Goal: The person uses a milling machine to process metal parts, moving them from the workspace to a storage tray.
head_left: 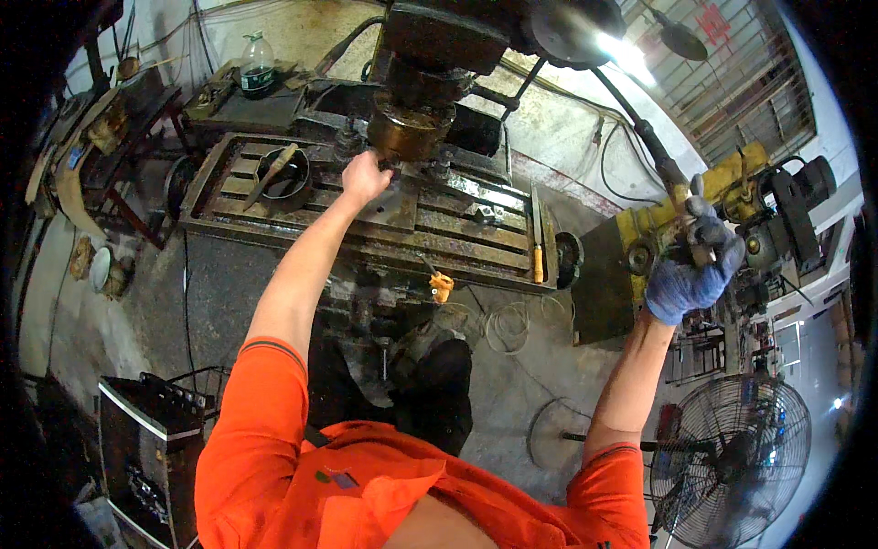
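My bare left hand (366, 178) is closed at the machine table, just under the round, oily spindle head (412, 123) of a milling machine. A small dark part shows at its fingertips, too hidden to name. A flat metal plate (389, 210) lies below that hand on the slotted table (457, 240). Raised at the right, my right hand (695, 261) wears a blue-grey knit glove. Its fingers curl round the lower end of a long dark lever (645, 128) that slants down from the machine's upper part.
A dark pot (283, 178) with a brush across it stands on the table's left. A yellow-handled tool (539, 263) lies at its right end. A yellow machine (658, 224) and a caged fan (732, 462) stand at the right, a black cabinet (151, 457) at lower left.
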Demonstrator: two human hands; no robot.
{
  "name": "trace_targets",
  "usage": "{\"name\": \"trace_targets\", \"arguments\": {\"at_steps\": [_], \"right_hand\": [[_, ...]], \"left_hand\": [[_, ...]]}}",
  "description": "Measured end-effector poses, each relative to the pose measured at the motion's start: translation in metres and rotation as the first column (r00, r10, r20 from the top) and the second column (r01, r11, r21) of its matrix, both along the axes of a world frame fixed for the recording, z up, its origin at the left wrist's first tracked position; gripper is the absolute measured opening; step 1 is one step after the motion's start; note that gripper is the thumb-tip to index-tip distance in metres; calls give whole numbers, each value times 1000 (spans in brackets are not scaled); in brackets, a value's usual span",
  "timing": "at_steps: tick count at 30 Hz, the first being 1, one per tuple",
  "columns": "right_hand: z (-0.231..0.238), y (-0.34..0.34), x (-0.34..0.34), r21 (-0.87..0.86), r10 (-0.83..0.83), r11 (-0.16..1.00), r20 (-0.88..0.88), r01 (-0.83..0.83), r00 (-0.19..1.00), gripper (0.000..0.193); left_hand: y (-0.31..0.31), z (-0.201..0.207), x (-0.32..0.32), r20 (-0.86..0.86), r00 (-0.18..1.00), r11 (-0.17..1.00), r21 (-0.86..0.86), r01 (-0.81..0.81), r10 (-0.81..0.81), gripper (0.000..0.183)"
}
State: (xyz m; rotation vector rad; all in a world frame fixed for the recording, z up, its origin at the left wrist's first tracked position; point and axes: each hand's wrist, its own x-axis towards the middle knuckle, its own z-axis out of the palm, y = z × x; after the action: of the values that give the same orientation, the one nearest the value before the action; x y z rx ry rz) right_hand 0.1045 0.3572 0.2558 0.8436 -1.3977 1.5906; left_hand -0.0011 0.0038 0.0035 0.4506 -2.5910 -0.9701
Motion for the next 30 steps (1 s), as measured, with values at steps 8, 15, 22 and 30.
{"name": "trace_targets", "arguments": {"at_steps": [8, 15, 22, 30], "right_hand": [[-18, 0, 1, 6, 63, 998, 14, -63, 998, 37], [-22, 0, 0, -76, 66, 995, 10, -65, 998, 32], [-14, 5, -4, -14, 43, 999, -35, -44, 998, 31], [-21, -6, -1, -51, -96, 994, -34, 94, 995, 36]], "left_hand": [[-19, 17, 30, -73, 990, 992, -58, 114, -118, 38], [-101, 51, 165, -255, 965, 849, -495, -186, 63, 49], [-152, 25, 178, -8, 997, 828, -557, 61, -79, 39], [-75, 24, 156, -261, 965, 886, 453, 101, 23, 24]]}}
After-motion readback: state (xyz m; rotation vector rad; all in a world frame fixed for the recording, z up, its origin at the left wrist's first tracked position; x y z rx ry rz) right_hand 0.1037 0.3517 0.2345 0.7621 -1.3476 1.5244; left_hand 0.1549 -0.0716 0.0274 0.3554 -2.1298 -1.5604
